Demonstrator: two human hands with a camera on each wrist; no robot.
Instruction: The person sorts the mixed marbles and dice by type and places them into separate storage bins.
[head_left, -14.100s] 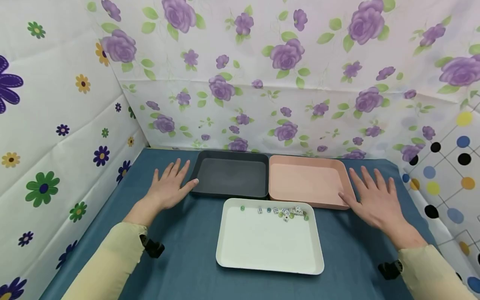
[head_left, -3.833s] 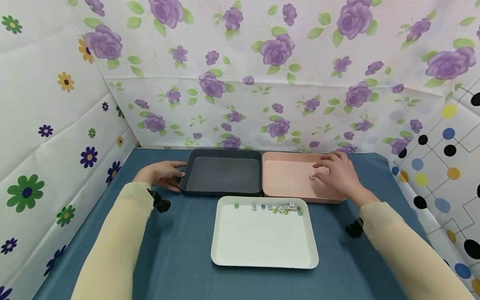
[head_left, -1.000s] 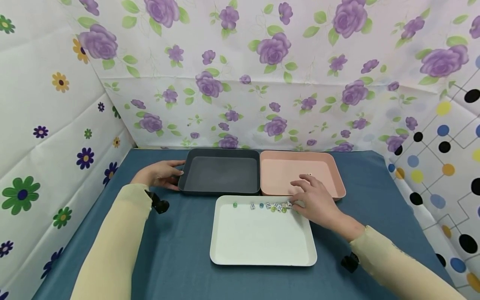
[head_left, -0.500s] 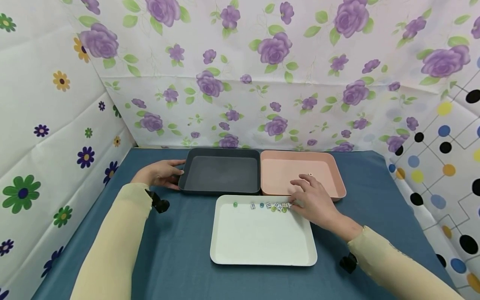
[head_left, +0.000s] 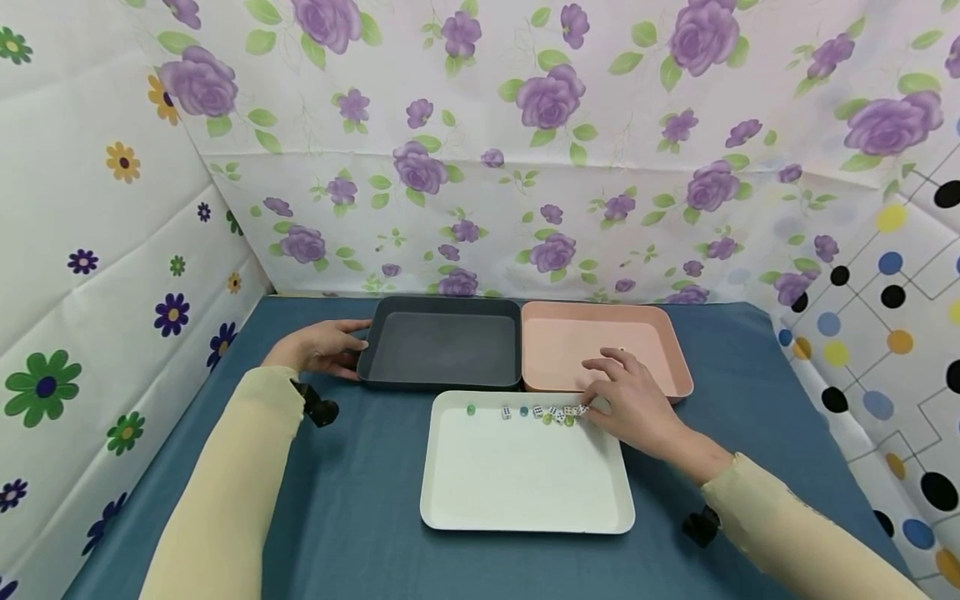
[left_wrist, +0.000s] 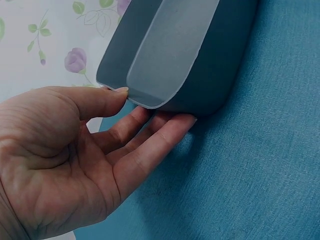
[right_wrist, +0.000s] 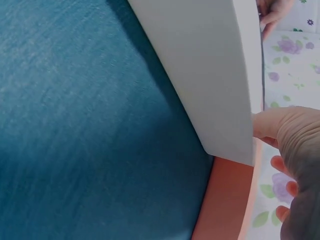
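Note:
My left hand (head_left: 318, 346) holds the left wall of the dark grey tray (head_left: 450, 383); in the left wrist view the thumb is on the rim and the fingers lie against the outside. At the far right corner of the white tray (head_left: 525, 492), my right hand (head_left: 633, 408) has curled fingers and pinches a white die (head_left: 583, 409) between thumb and fingertip. Beside it lie several dice (head_left: 537, 411) and green beads (head_left: 569, 421). In the right wrist view the white tray's wall hides the fingertips. A die in the pink tray (head_left: 562, 333) is mostly covered by my right fingers.
Dark grey and pink trays stand side by side at the back, the white tray just in front. A green bead (head_left: 471, 409) and a blue bead (head_left: 524, 411) lie along its far edge. Blue cloth (head_left: 360, 500) covers the table; a flowered curtain (head_left: 480, 208) hangs behind.
Over the last second my right hand stays at the white tray's far right corner, the die at its fingertips shifting slightly right. Earlier it was over the pink tray. My left hand stays put.

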